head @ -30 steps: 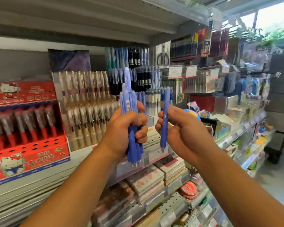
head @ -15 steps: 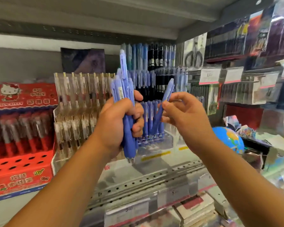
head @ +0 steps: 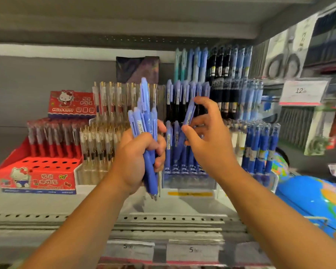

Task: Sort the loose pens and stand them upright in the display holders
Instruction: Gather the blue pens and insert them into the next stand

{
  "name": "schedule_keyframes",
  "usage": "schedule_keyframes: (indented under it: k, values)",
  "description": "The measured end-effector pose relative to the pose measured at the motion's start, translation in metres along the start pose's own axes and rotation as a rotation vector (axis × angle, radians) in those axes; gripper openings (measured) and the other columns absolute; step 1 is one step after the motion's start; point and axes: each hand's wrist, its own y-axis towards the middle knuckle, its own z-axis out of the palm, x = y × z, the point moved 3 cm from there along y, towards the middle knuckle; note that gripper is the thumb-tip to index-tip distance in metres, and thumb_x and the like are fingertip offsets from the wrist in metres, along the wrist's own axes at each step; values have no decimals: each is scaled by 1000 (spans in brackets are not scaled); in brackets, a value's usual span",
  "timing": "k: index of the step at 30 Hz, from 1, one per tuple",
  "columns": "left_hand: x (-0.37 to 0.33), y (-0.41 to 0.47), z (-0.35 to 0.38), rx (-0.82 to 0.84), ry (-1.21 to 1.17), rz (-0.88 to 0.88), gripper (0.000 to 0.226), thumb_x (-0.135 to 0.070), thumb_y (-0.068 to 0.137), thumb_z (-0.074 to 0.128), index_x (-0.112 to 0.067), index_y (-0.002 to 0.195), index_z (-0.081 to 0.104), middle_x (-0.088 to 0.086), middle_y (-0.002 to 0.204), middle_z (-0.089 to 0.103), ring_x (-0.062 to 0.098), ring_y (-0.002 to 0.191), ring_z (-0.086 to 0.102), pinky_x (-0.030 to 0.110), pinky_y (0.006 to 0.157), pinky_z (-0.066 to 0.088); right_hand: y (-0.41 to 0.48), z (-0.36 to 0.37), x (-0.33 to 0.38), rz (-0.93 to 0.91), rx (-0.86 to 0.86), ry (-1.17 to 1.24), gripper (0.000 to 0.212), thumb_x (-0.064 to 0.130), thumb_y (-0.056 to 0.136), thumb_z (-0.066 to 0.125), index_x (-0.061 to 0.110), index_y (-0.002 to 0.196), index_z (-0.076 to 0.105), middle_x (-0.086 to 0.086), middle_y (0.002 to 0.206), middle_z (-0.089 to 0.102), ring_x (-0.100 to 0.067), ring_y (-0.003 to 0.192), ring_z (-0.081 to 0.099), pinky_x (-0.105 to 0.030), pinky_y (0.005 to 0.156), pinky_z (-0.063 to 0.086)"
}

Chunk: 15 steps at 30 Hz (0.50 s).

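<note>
Clutching a pen bundle (head: 144, 117) upright, the left hand (head: 136, 162) flanks the right hand (head: 211, 144) pinching one tilted pen (head: 189, 113).

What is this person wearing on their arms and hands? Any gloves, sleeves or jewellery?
Nothing that shows. The left hand and the right hand have no gloves, and no rings can be seen. The left forearm and the right forearm are uncovered too, right down to the picture's lower edge, with no sleeve, watch or bracelet in view.
</note>
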Motion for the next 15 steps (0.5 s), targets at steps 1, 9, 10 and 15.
schedule_keyframes:
  k: [1, 9, 10, 15]
  values:
    - [1, -2, 0, -1, 17, 8, 28, -5, 67, 44, -6, 91, 58, 14, 62, 38, 20, 43, 30, 25, 43, 30, -1, 1, -1, -6, 8, -5, 55, 18, 93, 67, 43, 132, 38, 10, 82, 57, -11, 71, 64, -45, 64, 57]
    - [4, -3, -4, -59, 139, 4, 27, -6, 66, 46, -3, 91, 58, 16, 69, 45, 21, 42, 34, 24, 42, 34, -7, 6, -6, 48, 101, -115, 56, 18, 93, 66, 41, 134, 34, 6, 83, 60, -11, 72, 65, -43, 69, 58]
    - [5, -4, -5, -49, 161, 1, 27, -6, 67, 47, -3, 91, 59, 17, 71, 44, 22, 43, 35, 25, 41, 35, -8, 8, -6, 53, 112, -133, 56, 18, 94, 66, 40, 134, 34, 4, 82, 60, -13, 71, 65, -44, 68, 58]
    - [7, -9, -4, -32, 156, -1, 36, -9, 69, 50, -3, 101, 63, 16, 74, 44, 23, 47, 37, 25, 40, 36, -17, 14, -6, 51, 221, -257, 53, 19, 93, 66, 39, 130, 34, -3, 76, 61, -15, 61, 61, -45, 62, 56]
